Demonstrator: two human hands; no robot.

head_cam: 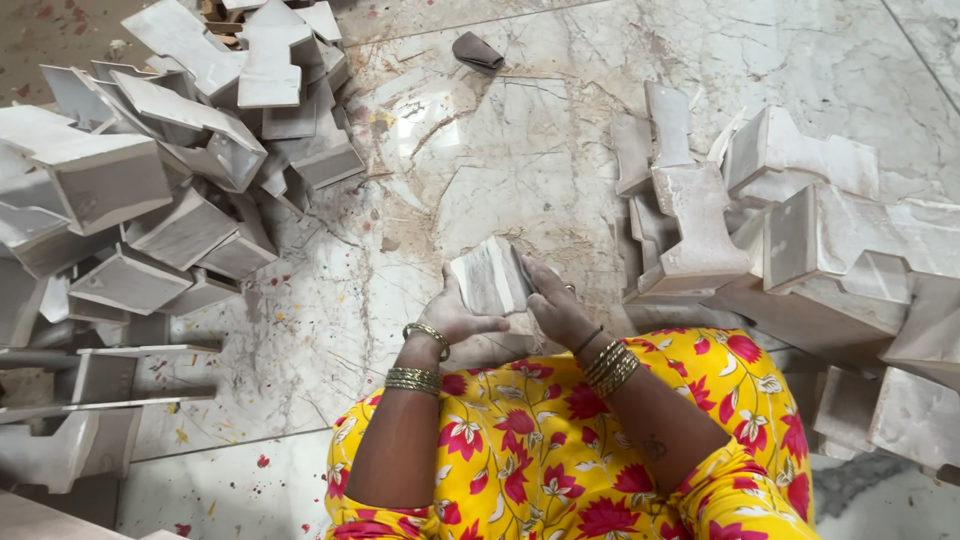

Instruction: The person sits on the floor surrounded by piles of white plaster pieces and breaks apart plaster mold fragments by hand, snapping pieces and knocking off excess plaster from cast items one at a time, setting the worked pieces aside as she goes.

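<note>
**Stone piece held over a marble floor between two heaps**

Polished cream marble floor (pixel 520 150), veined and flecked with red spots, fills the view. One small pale grey-white stone block (pixel 490 280) is held above it, just ahead of the knees, which are covered in yellow cloth printed with red flowers (pixel 560 450).

The block is cradled from below and behind by the left hand (pixel 455 320), whose fingers are curled closed around its lower edge. The right hand (pixel 558 305) is laid against the block's right face with the fingers partly bent; whether anything is pinched under them cannot be told. Gold bangles are worn on both wrists.

Left of the block a loose heap of cut white stone pieces (pixel 150 200) is piled; right of it a second heap of similar pieces (pixel 780 230) lies close to the knee. Beyond the block, far up the floor, a small dark folded pad (pixel 477 50) is seen.

As a judgement: the block is gripped by bare fingers only, so it could be dropped onto the marble and chipped, and fingers could be scraped on its cut edges. The right-hand heap could also be toppled if nudged.
</note>
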